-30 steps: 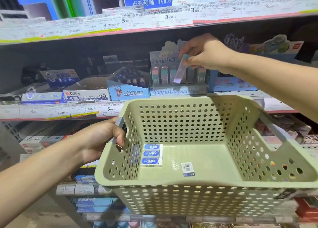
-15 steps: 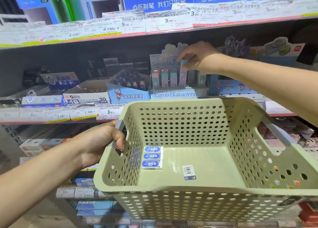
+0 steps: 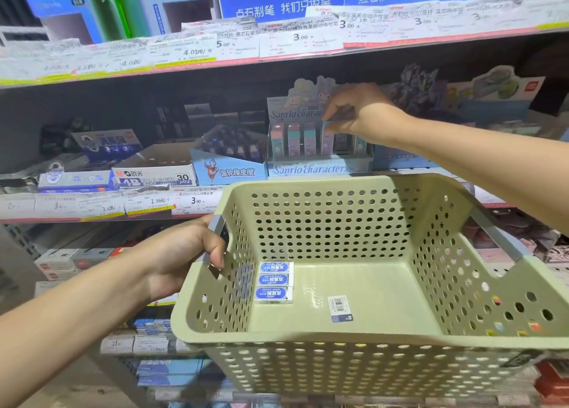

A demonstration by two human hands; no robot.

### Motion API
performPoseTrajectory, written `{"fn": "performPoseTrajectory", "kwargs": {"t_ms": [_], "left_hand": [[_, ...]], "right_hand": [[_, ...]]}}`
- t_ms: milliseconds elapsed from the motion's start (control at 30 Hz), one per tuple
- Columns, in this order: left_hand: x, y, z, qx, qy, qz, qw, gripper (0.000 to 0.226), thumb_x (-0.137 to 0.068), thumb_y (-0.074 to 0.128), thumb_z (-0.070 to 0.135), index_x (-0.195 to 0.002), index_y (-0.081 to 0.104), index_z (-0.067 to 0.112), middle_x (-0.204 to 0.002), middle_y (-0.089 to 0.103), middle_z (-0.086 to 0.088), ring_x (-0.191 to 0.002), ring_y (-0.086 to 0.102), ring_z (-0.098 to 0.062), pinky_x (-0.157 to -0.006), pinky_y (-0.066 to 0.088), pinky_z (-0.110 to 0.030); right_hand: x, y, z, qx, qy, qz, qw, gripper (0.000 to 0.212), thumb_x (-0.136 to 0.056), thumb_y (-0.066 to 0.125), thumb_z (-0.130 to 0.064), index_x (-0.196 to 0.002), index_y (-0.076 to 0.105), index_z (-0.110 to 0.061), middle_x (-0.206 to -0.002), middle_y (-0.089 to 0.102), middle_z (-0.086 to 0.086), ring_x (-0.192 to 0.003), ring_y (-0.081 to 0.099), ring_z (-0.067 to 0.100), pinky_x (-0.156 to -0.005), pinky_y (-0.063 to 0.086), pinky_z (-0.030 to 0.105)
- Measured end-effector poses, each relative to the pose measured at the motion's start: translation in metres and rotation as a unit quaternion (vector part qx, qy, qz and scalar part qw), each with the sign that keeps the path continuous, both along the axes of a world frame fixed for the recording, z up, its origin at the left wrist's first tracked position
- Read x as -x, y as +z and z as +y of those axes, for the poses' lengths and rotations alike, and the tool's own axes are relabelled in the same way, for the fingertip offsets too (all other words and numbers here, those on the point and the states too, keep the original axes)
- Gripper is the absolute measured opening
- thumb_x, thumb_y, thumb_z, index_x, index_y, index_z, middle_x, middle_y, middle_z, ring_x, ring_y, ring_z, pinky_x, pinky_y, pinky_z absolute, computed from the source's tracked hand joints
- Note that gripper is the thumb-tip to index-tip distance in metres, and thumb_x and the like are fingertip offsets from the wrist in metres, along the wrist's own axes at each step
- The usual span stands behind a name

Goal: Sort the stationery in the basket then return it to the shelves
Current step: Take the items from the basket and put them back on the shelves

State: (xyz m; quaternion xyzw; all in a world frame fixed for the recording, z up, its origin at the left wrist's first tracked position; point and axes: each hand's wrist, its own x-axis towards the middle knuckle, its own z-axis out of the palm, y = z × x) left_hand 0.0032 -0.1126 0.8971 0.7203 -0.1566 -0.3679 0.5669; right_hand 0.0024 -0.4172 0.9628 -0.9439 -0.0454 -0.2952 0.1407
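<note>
At twelve o'clock on the shelf, right hand (image 3: 357, 112) pinches an eraser (image 3: 327, 138) into the display box (image 3: 317, 169); left hand (image 3: 181, 253) grips the basket (image 3: 354, 343), three erasers (image 3: 274, 281) remaining inside.

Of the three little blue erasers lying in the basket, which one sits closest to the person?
The bottom eraser of the column, nearest the basket's front rim. The other two lie beyond it, toward the shelf.

— What was behind?
— A store shelving unit (image 3: 129, 78) stood there, with white price labels (image 3: 300, 39) along the edges.
— And above?
— Blue signs (image 3: 281, 2) with white Chinese characters. The shelf interiors were dim.
</note>
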Motion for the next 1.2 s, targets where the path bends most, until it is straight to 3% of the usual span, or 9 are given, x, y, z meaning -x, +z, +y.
{"fn": "performPoseTrajectory", "kwargs": {"t_ms": [167,400,633,733,800,867,933,1067,1200], "left_hand": [[-0.002,-0.002,-0.002,-0.002,0.003,0.002,1.000,0.056,-0.041,0.041,-0.007,-0.088,0.061,0.015,-0.068,0.059,-0.017,-0.051,0.055,-0.027,-0.056,0.048,-0.030],[-0.003,-0.003,-0.001,-0.002,0.006,0.008,1.000,0.058,-0.041,0.041,-0.007,-0.090,0.060,0.016,-0.068,0.059,-0.017,-0.051,0.057,-0.027,-0.052,0.051,-0.029],[-0.001,-0.002,-0.001,-0.009,0.003,0.009,1.000,0.055,-0.049,0.042,-0.008,-0.095,0.059,0.016,-0.079,0.055,-0.020,-0.059,0.053,-0.028,-0.058,0.048,-0.030],[0.000,-0.002,-0.001,-0.005,0.001,0.004,1.000,0.053,-0.046,0.042,-0.007,-0.090,0.060,0.016,-0.073,0.058,-0.018,-0.057,0.054,-0.027,-0.058,0.047,-0.030],[0.001,-0.001,0.000,0.001,0.000,0.007,1.000,0.054,-0.046,0.041,-0.008,-0.091,0.060,0.015,-0.071,0.058,-0.017,-0.056,0.054,-0.027,-0.056,0.046,-0.029],[0.001,-0.001,0.001,0.004,0.000,0.008,1.000,0.057,-0.042,0.040,-0.007,-0.090,0.060,0.015,-0.066,0.059,-0.016,-0.051,0.054,-0.026,-0.053,0.047,-0.029],[0.000,-0.002,0.001,0.004,0.002,0.006,1.000,0.059,-0.041,0.040,-0.007,-0.092,0.061,0.015,-0.066,0.058,-0.016,-0.049,0.054,-0.026,-0.052,0.047,-0.028],[0.003,-0.002,-0.001,0.007,-0.003,-0.005,1.000,0.060,-0.041,0.040,-0.007,-0.093,0.060,0.014,-0.062,0.057,-0.014,-0.045,0.053,-0.023,-0.051,0.044,-0.027],[0.009,-0.003,-0.002,0.015,-0.008,-0.006,1.000,0.049,-0.045,0.042,-0.010,-0.086,0.059,0.012,-0.049,0.055,-0.008,-0.038,0.051,-0.020,-0.049,0.043,-0.024]], "right_hand": [[-0.002,-0.011,0.001,0.013,0.020,-0.023,0.999,0.016,-0.078,0.073,-0.006,-0.093,0.075,-0.001,-0.101,0.071,0.013,-0.093,0.066,0.025,-0.087,0.046,0.022],[0.001,-0.006,0.002,0.022,0.027,-0.006,0.999,0.019,-0.080,0.072,-0.008,-0.097,0.074,-0.001,-0.105,0.071,0.013,-0.096,0.067,0.023,-0.085,0.042,0.014],[0.018,-0.005,0.014,0.041,-0.017,-0.023,0.999,0.027,-0.092,0.051,-0.010,-0.113,0.068,-0.008,-0.114,0.068,0.006,-0.103,0.062,0.021,-0.091,0.044,0.025],[0.034,-0.009,0.035,0.059,0.036,-0.089,0.994,0.019,-0.088,0.055,-0.015,-0.101,0.070,-0.010,-0.094,0.069,0.002,-0.085,0.062,0.014,-0.080,0.048,0.027],[0.050,-0.012,0.055,0.072,0.113,-0.035,0.990,0.010,-0.084,0.059,-0.017,-0.081,0.068,-0.016,-0.073,0.062,-0.009,-0.066,0.056,0.007,-0.065,0.044,0.017],[0.065,-0.017,0.079,0.088,0.169,0.078,0.979,0.018,-0.080,0.058,-0.015,-0.064,0.060,-0.023,-0.058,0.055,-0.014,-0.051,0.052,0.001,-0.054,0.035,0.005],[0.070,-0.028,0.099,0.090,0.200,0.200,0.955,0.026,-0.080,0.060,-0.011,-0.058,0.053,-0.023,-0.054,0.056,-0.008,-0.053,0.055,0.007,-0.049,0.035,0.006],[0.062,-0.071,0.124,0.110,0.221,0.420,0.873,0.006,-0.082,0.065,-0.012,-0.079,0.069,-0.008,-0.071,0.066,0.005,-0.064,0.059,0.015,-0.062,0.048,0.025],[0.058,-0.113,0.142,0.099,0.202,0.514,0.828,0.020,-0.080,0.068,-0.007,-0.100,0.068,-0.003,-0.073,0.060,0.001,-0.073,0.057,0.017,-0.066,0.048,0.024]]}}
